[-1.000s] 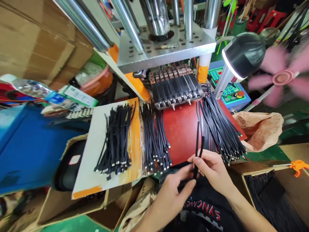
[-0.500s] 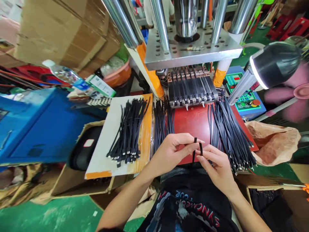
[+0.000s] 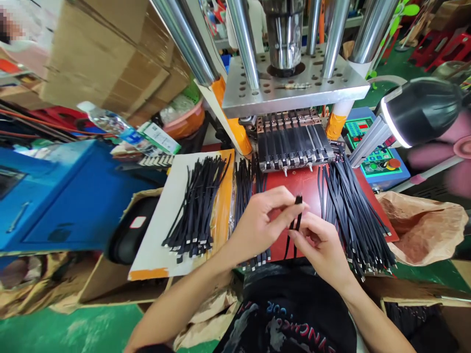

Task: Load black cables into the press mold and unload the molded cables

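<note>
Between finger and thumb, my left hand [image 3: 267, 220] pinches a flat black cable [image 3: 299, 202] near one end, over the red work surface [image 3: 290, 184]. Just to its right, my right hand [image 3: 324, 245] pinches the same piece or a second one a little lower; I cannot tell which. Black strands hang down below the fingers. Beyond both hands, a metal mould block [image 3: 294, 149] holds several black cables laid side by side, their connectors along its front edge. One bundle of black cables [image 3: 353, 211] lies to the right, another cable bundle [image 3: 245, 184] to the left, partly behind my left forearm.
A white board [image 3: 162, 225] at left carries a further cable pile [image 3: 200, 206]. Above the mould hangs a steel press plate [image 3: 294, 93] between posts. At right stand a lamp [image 3: 423, 105], a control box [image 3: 382, 164], brown paper [image 3: 423, 228] and a pink fan [image 3: 461, 147].
My hands have drawn slightly closer together, and the black pieces in the fingers now overlap instead of standing apart. The head view has shifted a little.
</note>
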`<state>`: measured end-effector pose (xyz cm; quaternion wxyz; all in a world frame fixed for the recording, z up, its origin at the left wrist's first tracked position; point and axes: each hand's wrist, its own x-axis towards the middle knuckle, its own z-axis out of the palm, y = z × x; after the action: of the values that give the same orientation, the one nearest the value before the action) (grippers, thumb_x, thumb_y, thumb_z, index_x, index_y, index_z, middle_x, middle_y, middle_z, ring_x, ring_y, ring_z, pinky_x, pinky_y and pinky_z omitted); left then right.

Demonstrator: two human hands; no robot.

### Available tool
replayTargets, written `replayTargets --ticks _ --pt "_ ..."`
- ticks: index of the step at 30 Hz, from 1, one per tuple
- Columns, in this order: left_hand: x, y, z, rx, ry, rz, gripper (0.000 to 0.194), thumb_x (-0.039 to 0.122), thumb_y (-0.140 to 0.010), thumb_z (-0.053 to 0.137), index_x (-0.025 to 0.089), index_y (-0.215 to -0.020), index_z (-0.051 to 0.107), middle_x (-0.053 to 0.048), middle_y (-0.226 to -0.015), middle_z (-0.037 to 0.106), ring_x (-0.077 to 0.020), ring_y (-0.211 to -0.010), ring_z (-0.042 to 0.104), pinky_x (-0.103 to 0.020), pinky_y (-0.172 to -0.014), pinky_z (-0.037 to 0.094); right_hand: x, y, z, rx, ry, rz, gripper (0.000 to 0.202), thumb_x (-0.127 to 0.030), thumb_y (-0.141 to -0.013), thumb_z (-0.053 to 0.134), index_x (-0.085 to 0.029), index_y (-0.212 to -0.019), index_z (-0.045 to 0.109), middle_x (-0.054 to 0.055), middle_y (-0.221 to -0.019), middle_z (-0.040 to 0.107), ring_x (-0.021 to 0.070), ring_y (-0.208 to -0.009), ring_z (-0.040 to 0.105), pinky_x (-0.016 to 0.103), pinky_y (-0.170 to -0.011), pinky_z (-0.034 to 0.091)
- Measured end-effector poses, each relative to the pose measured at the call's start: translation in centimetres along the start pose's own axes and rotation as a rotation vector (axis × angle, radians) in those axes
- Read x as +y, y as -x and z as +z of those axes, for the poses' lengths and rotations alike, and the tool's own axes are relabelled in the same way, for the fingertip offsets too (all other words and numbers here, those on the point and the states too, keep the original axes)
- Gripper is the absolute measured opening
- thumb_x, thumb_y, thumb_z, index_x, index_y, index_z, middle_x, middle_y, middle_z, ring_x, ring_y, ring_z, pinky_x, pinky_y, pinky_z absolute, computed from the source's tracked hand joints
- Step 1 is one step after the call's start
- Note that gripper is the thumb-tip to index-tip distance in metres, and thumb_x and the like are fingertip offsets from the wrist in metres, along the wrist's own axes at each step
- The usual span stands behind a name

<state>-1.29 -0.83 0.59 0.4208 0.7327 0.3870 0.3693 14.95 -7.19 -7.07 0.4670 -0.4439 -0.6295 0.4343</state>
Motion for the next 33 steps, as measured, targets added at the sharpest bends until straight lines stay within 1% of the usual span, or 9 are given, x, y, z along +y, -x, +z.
replayTargets --ticks 4,8,11,14,16,19,22,24,33 --pt "-1.5 -5.3 -0.9 0.172 -0.094 0.102 0.031 0.031 -0.102 0.063 0.017 -0.075 0.069 0.002 -0.068 0.062 -0.0102 -0.058 0.053 -0.024 -0.056 0.038 1.0 0.4 -0.5 -0.220 0.017 0.144 0.036 -0.036 -0.104 0.062 -0.021 -0.073 0.051 -0.003 -0.072 0.051 0.0124 -0.065 0.046 0.026 -0.061 0.036" --pt "-5.5 -11.9 -0.9 0.148 -0.250 0.140 0.029 0.024 -0.101 0.062 0.016 -0.073 0.067 0.002 -0.063 0.059 -0.0122 -0.058 0.054 -0.026 -0.060 0.039 0.5 -3.0 -5.7 -0.434 0.164 0.094 0.045 -0.047 -0.103 0.063 -0.019 -0.068 0.058 -0.002 -0.069 0.055 0.0124 -0.064 0.045 0.027 -0.059 0.034" --pt "-8.3 -16.4 -0.4 0.150 -0.458 0.153 0.040 0.019 -0.098 0.063 0.018 -0.059 0.057 0.002 -0.058 0.054 -0.0142 -0.059 0.054 -0.029 -0.068 0.042 0.1 -8.7 -11.1 -0.317 0.282 0.016 0.047 -0.054 -0.100 0.067 -0.020 -0.067 0.063 -0.002 -0.062 0.056 0.0126 -0.060 0.046 0.028 -0.057 0.033" --pt "-9.7 -19.3 0.1 0.226 -0.496 0.050 0.029 0.017 -0.099 0.062 0.016 -0.070 0.064 -0.002 -0.067 0.065 -0.0150 -0.063 0.062 -0.029 -0.072 0.048 0.7 -15.0 -14.7 -0.189 0.292 -0.040 0.054 -0.062 -0.093 0.072 -0.020 -0.061 0.062 -0.001 -0.058 0.058 0.0131 -0.057 0.049 0.028 -0.056 0.034" --pt "-9.8 -19.5 0.4 0.293 -0.413 -0.017 0.014 0.019 -0.101 0.060 0.011 -0.099 0.070 -0.008 -0.090 0.075 -0.0139 -0.066 0.068 -0.027 -0.071 0.053 1.6 -18.5 -15.5 -0.161 0.262 -0.046 0.056 -0.066 -0.088 0.075 -0.020 -0.059 0.062 0.000 -0.056 0.060 0.0126 -0.055 0.050 0.028 -0.055 0.035" --pt "-9.5 -17.1 0.9 0.247 -0.340 0.120 0.035 0.026 -0.107 0.053 0.007 -0.135 0.060 -0.016 -0.122 0.076 -0.0169 -0.091 0.078 -0.030 -0.084 0.062 3.2 -22.4 -15.4 -0.193 0.225 -0.041 0.056 -0.068 -0.083 0.078 -0.020 -0.061 0.062 0.000 -0.056 0.060 0.0122 -0.054 0.050 0.028 -0.054 0.036" --pt "-9.2 -13.7 1.1 0.023 -0.543 0.420 0.037 0.027 -0.107 0.053 0.010 -0.137 0.063 -0.019 -0.138 0.071 -0.0255 -0.130 0.068 -0.045 -0.113 0.055 4.4 -25.0 -15.1 -0.271 0.253 -0.048 0.054 -0.067 -0.081 0.079 -0.019 -0.061 0.063 -0.001 -0.055 0.058 0.0108 -0.051 0.047 0.028 -0.052 0.034" --pt "-9.3 -12.3 1.0 -0.111 -0.705 0.522 0.036 0.027 -0.105 0.057 0.011 -0.136 0.065 -0.020 -0.146 0.067 -0.0296 -0.144 0.059 -0.052 -0.121 0.048 4.9 -26.0 -15.0 -0.313 0.287 -0.053 0.053 -0.066 -0.082 0.078 -0.018 -0.061 0.064 -0.002 -0.053 0.056 0.0098 -0.050 0.043 0.027 -0.051 0.032" --pt "-8.3 -12.6 2.1 -0.179 -1.003 0.487 0.045 0.032 -0.107 0.054 0.005 -0.143 0.061 -0.023 -0.154 0.060 -0.0342 -0.148 0.053 -0.052 -0.124 0.043 5.4 -24.7 -14.6 -0.151 0.218 -0.083 0.040 -0.055 -0.081 0.081 -0.019 -0.071 0.066 -0.003 -0.060 0.058 0.0103 -0.053 0.045 0.027 -0.051 0.034"
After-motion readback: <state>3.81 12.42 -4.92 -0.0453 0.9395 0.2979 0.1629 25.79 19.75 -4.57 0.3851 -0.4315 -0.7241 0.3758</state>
